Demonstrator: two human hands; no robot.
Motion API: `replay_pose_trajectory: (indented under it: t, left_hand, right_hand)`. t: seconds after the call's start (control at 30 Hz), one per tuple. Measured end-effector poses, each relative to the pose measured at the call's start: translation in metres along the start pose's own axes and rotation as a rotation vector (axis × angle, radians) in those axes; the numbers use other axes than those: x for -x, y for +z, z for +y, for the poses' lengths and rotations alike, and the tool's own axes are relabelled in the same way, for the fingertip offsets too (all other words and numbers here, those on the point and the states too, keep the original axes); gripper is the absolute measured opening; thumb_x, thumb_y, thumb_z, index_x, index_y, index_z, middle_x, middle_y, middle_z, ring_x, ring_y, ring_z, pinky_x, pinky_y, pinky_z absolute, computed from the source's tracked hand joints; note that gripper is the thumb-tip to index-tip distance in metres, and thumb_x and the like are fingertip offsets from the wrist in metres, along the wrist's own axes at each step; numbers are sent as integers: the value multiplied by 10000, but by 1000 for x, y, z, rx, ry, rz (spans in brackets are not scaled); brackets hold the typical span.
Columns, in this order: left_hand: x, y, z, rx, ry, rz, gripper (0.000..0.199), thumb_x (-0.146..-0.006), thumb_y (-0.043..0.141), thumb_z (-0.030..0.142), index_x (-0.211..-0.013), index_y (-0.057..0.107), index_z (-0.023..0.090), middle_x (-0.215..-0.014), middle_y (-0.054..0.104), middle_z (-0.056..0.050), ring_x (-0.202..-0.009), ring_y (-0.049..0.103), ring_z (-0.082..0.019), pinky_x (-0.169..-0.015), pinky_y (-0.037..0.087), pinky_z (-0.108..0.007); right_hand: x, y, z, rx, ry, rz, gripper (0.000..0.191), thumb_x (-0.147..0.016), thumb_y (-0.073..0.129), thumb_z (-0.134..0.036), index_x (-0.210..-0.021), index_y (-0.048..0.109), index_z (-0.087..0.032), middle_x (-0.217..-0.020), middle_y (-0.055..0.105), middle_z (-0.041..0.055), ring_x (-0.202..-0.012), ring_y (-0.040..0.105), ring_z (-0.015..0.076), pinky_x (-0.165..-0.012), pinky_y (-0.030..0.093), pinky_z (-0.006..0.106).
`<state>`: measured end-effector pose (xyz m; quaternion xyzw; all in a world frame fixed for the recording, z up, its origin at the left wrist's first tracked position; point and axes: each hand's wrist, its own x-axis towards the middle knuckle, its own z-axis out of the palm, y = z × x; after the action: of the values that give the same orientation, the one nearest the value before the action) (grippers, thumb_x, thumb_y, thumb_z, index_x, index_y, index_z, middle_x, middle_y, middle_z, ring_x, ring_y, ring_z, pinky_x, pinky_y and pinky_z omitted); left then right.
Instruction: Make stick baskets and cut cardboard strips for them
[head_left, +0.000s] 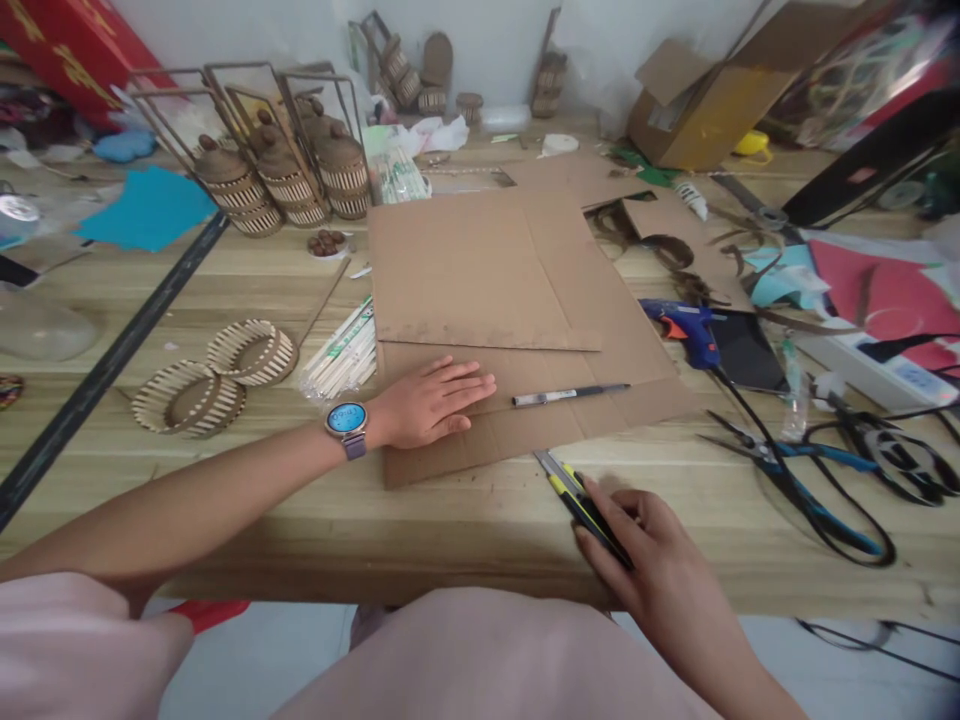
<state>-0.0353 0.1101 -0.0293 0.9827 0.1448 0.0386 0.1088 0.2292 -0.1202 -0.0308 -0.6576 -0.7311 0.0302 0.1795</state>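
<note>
My left hand [431, 402] lies flat with fingers stretched out on a large sheet of brown cardboard [435, 440], near its front left part. A second cardboard piece [465, 265] rests on the sheet, just beyond my fingers. A pen [571, 395] lies on the sheet to the right of that hand. My right hand [652, 550] is closed around a yellow and black utility knife [589, 510] at the table's front edge. The knife's blade points up and left, close to the cardboard's front edge.
Two round slatted baskets [191, 400] and a bundle of sticks [341, 355] lie left. Lidded baskets with tall handles [285, 175] stand behind them. To the right are a blue glue gun [690, 330], pliers [795, 470] with blue handles and loose cables. An open box [705, 100] stands behind.
</note>
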Motion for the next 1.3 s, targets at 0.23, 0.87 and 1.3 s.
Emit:
replay_pose_trajectory:
  t: [0.23, 0.87, 1.3]
  left_hand:
    - [-1, 0, 2, -9, -19, 14, 592, -1053, 182, 491, -1532, 323, 172, -1570, 397, -62, -1496, 254, -221, -1231, 115, -437]
    - [-4, -1, 1, 52, -39, 2, 538, -1056, 234, 434, -1520, 342, 185, -1574, 394, -43, -1501, 243, -207, -1236, 100, -427]
    - [-6, 0, 3, 46, -54, 8, 514, -1055, 263, 410, -1506, 367, 186, -1569, 403, -36, -1500, 245, -203, -1236, 104, -423]
  right_hand:
    - [1, 1, -3, -30, 2, 33, 444, -950, 525, -381, -1361, 587, -222, -925, 590, 73, -806, 641, 207, -719, 569, 335]
    - [-20, 25, -32, -64, -248, -3, 468, -913, 530, -248, -1376, 573, -195, -891, 602, 82, -804, 621, 204, -649, 576, 307]
    - [-35, 32, -47, -117, -383, -81, 377, -916, 506, -252, -1257, 652, -183, -903, 631, 83, -822, 627, 200, -682, 564, 280]
